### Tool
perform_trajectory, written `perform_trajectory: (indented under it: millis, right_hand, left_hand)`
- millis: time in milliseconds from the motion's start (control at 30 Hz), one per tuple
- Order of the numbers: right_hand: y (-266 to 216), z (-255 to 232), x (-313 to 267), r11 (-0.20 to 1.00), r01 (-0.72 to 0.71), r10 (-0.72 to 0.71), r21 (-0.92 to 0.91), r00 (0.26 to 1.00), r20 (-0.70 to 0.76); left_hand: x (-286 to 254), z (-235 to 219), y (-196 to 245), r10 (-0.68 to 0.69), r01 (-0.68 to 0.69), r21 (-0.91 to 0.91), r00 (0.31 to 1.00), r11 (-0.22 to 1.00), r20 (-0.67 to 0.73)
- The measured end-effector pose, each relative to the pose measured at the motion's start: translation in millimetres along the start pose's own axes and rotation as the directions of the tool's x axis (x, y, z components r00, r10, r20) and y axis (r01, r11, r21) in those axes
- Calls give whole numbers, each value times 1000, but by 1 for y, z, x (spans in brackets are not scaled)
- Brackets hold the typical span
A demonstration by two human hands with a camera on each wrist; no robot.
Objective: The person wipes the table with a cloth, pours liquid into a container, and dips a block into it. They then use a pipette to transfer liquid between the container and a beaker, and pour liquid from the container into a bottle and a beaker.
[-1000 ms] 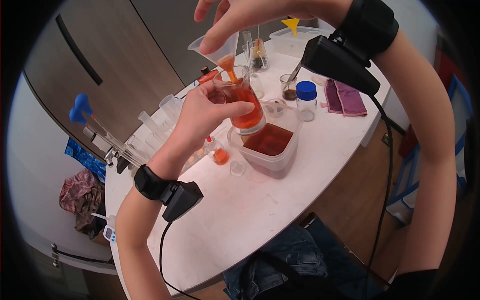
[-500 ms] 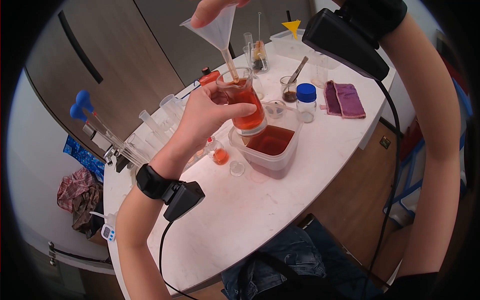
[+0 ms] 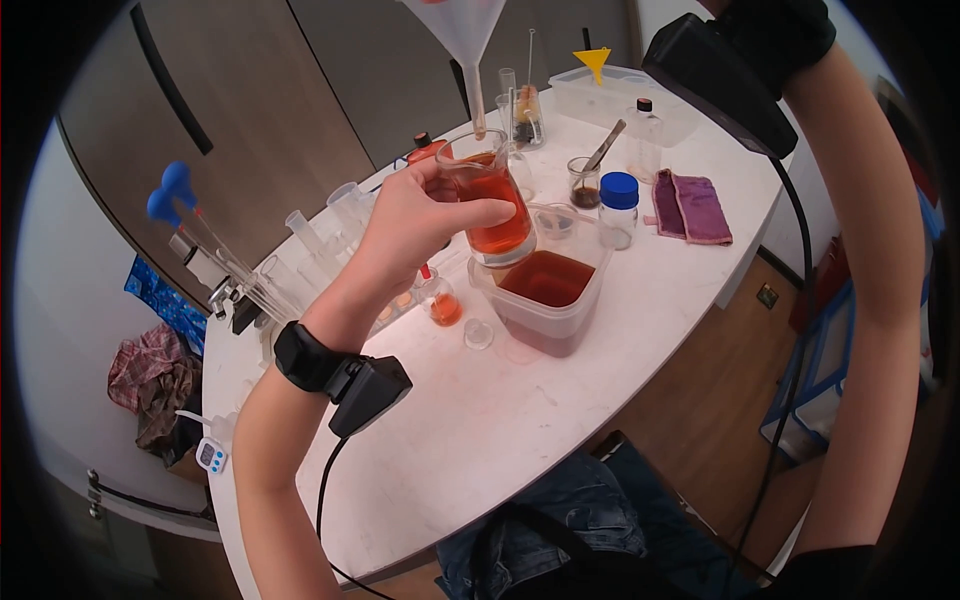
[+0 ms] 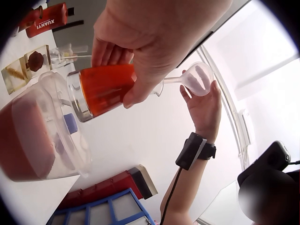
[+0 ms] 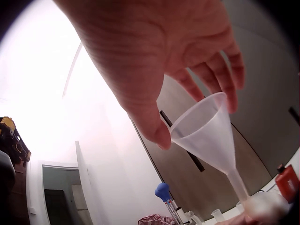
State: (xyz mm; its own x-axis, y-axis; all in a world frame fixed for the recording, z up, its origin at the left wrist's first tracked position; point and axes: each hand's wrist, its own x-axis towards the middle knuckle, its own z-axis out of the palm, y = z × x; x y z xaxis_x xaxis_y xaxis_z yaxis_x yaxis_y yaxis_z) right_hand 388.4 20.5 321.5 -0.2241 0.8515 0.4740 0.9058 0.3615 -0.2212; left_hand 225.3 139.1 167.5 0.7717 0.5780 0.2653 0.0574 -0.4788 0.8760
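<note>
My left hand [image 3: 415,215] grips a glass beaker [image 3: 492,215] of orange-red liquid, thumb on the near side. The beaker is tilted, its base over the corner of a clear plastic tub [image 3: 545,328] holding darker red liquid. Between thumb and fingers, my right hand [image 5: 173,51] pinches the rim of a translucent plastic funnel [image 5: 206,136]. In the head view that hand is out of the frame, and the funnel's stem tip overlaps the beaker's mouth. The left wrist view shows the right hand [image 4: 204,112] raised beyond the beaker.
Behind the tub stand a blue-capped jar [image 3: 618,210], a small beaker [image 3: 584,185] with dark contents and a capped bottle [image 3: 644,140]. A purple cloth [image 3: 695,208] lies to the right. On the left are a small flask [image 3: 443,308], glass tubes and blue-bulbed pipettes [image 3: 170,195].
My right hand has raised the funnel, drawing its stem up from inside the beaker to the mouth, and has left the head view. My left hand keeps its hold on the beaker.
</note>
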Motion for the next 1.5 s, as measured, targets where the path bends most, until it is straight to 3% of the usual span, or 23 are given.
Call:
perform_trajectory:
  millis: [133,233,567,667,833,900,1100,1133,1233,1267,1367,1500]
  right_hand:
    - [-7,5,-4,995,-85,85,-43,996,-6]
    - [-1,14,1,973,-147,141,-177,989,-45]
    - [-6,16,11,986,-110,101,-128,992,-72]
    - [-13,19,21,994,-107,107,-35,994,-1]
    - [-27,31,43,991,-79,87,-105,993,78]
    - [-34,40,56,977,-150,166,-152,981,98]
    - [-63,68,81,1000,23,-21,-6,972,236]
    - [-71,71,86,999,21,-9,-36,950,311]
    - [-74,90,107,999,46,-44,2,932,359]
    - [-63,103,116,982,188,-180,-2,946,271]
    - [-67,135,124,982,188,-185,6,963,194]
    - [-71,148,128,986,164,-151,-27,949,277]
  left_hand:
    - [-1,1,3,5,-5,10,1000,1000,8]
    - [-2,-1,4,1,-1,27,1000,1000,18]
    - [-11,-21,1,-14,15,26,1000,1000,-18]
    - [-17,-29,0,-22,23,26,999,999,-41]
    - [-34,-49,-3,-48,54,67,995,996,-88]
    - [-42,-60,-11,-44,52,68,991,996,-124]
    - [-75,-94,-37,-83,118,146,970,982,-229]
    - [-81,-98,-42,-78,109,122,968,986,-239]
    - [-101,-109,-55,-103,144,123,950,982,-295]
    - [-108,-111,-56,-99,153,151,942,977,-320]
    - [-124,-115,-61,-146,216,172,926,961,-349]
    - [-140,-116,-82,-114,174,151,933,973,-340]
